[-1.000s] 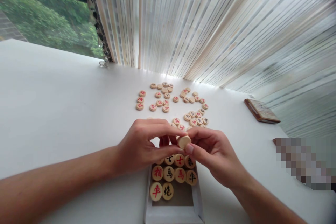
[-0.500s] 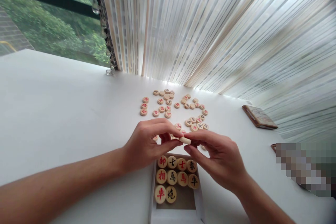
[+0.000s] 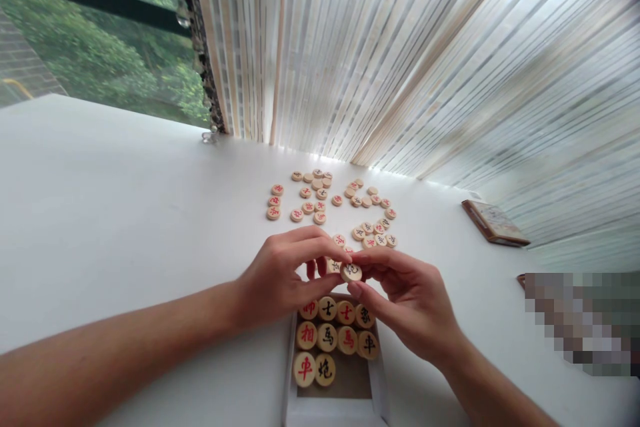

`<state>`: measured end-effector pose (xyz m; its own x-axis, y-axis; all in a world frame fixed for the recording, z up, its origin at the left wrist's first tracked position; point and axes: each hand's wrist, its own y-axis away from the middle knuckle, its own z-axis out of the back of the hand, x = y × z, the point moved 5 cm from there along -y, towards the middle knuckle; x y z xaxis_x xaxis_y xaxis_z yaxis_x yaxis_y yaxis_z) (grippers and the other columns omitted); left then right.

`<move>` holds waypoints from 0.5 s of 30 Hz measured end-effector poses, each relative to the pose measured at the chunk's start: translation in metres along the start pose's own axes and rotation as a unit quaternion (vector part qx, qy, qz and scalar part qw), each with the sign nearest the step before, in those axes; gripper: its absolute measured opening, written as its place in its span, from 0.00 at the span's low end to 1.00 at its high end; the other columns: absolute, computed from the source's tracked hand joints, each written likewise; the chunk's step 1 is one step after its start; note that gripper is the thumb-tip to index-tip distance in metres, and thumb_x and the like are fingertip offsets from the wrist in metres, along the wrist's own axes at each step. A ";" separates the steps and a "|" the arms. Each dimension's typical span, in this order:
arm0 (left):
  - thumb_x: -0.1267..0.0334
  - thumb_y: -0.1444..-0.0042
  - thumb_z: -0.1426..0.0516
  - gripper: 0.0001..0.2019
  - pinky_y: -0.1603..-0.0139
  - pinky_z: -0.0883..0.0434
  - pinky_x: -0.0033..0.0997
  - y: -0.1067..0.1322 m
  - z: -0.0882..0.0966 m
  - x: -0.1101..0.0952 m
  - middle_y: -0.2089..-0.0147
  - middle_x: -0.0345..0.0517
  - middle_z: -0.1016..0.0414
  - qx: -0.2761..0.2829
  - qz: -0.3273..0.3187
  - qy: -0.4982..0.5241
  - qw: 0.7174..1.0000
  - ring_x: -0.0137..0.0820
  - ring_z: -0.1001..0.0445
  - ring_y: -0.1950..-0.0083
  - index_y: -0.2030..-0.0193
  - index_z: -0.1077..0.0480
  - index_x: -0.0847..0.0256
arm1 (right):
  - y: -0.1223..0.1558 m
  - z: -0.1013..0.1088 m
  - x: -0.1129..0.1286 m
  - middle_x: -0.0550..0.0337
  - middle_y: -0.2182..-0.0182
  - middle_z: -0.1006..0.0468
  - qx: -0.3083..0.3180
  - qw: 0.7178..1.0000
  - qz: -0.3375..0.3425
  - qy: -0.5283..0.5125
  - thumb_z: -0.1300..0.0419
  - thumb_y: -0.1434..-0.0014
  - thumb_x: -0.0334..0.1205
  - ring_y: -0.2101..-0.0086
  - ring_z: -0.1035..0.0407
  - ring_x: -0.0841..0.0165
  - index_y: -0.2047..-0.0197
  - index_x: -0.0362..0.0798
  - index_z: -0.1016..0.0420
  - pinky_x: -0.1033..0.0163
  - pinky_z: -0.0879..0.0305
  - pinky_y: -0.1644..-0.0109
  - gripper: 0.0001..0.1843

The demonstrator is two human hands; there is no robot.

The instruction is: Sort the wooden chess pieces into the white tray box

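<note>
Between the fingertips of both hands is a round wooden xiangqi piece (image 3: pixel 351 272), its black-marked face tilted up toward me. My left hand (image 3: pixel 290 265) pinches its left side with thumb and finger. From the right, my right hand (image 3: pixel 405 293) grips the other edge. Just below the hands sits an open white box (image 3: pixel 381 383). Several pieces lie in it in rows with red and black characters up, including a red-marked piece (image 3: pixel 305 369) and a black-marked piece (image 3: pixel 325 369) in the nearest row. Brown bottom shows beside those two.
Several loose xiangqi pieces (image 3: pixel 320 217) are scattered on the white table (image 3: pixel 150 213) beyond the hands, some partly hidden by them. A brown-edged flat object (image 3: pixel 495 223) lies at the right. String curtains (image 3: pixel 320 47) hang behind, with a window at the left.
The held piece has been turned between my fingers: its plain edge faced me before, and now its marked face shows. Both hands stay in nearly the same place above the box.
</note>
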<state>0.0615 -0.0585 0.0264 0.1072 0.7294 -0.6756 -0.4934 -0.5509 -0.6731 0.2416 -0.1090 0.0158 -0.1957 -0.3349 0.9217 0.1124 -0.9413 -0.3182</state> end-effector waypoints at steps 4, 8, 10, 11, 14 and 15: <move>0.76 0.40 0.38 0.11 0.65 0.20 0.24 0.001 -0.003 0.007 0.62 0.47 0.18 0.012 0.096 0.070 0.993 0.27 0.19 0.66 0.51 0.23 0.68 | 0.002 0.003 0.000 0.57 0.58 0.15 -0.016 0.998 0.042 0.032 0.28 0.39 0.29 0.60 0.20 0.68 0.48 0.54 0.17 0.66 0.19 0.56 0.18; 0.69 0.37 0.37 0.10 0.62 0.19 0.27 0.003 -0.008 0.012 0.61 0.47 0.17 0.036 0.162 0.133 0.977 0.30 0.17 0.64 0.50 0.25 0.66 | 0.003 0.003 0.006 0.57 0.59 0.16 -0.013 0.988 0.101 0.115 0.29 0.38 0.29 0.61 0.21 0.66 0.47 0.53 0.19 0.63 0.20 0.56 0.17; 0.67 0.37 0.36 0.09 0.62 0.19 0.27 0.003 -0.008 0.013 0.61 0.47 0.16 0.036 0.179 0.145 0.973 0.30 0.17 0.63 0.50 0.25 0.65 | 0.002 0.002 0.012 0.57 0.61 0.16 -0.009 0.978 0.134 0.162 0.29 0.38 0.28 0.64 0.21 0.67 0.48 0.51 0.20 0.62 0.21 0.59 0.16; 0.67 0.37 0.36 0.09 0.62 0.19 0.27 0.003 -0.009 0.014 0.61 0.47 0.17 0.033 0.183 0.146 0.972 0.30 0.17 0.63 0.51 0.25 0.65 | 0.002 0.001 0.015 0.57 0.61 0.16 -0.007 0.971 0.152 0.186 0.29 0.38 0.28 0.65 0.22 0.67 0.48 0.51 0.20 0.62 0.21 0.59 0.16; 0.68 0.37 0.36 0.08 0.62 0.19 0.28 0.004 -0.008 0.014 0.62 0.46 0.17 0.026 0.181 0.135 0.974 0.30 0.17 0.63 0.52 0.25 0.65 | 0.002 0.000 0.025 0.55 0.60 0.16 0.004 0.946 0.206 0.252 0.30 0.38 0.26 0.64 0.21 0.67 0.48 0.49 0.21 0.63 0.21 0.59 0.16; 0.68 0.37 0.36 0.08 0.62 0.19 0.28 0.004 -0.008 0.013 0.63 0.46 0.17 0.027 0.176 0.127 0.976 0.30 0.18 0.63 0.52 0.25 0.65 | 0.002 0.000 0.028 0.54 0.58 0.15 0.010 0.936 0.221 0.272 0.30 0.38 0.26 0.62 0.20 0.67 0.48 0.48 0.21 0.63 0.20 0.57 0.16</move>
<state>0.0680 -0.0541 0.0124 0.1304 0.3700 -0.9198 -0.5823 -0.7223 -0.3731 0.2360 -0.1200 0.0411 -0.5931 -0.6682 0.4491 0.3173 -0.7067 -0.6324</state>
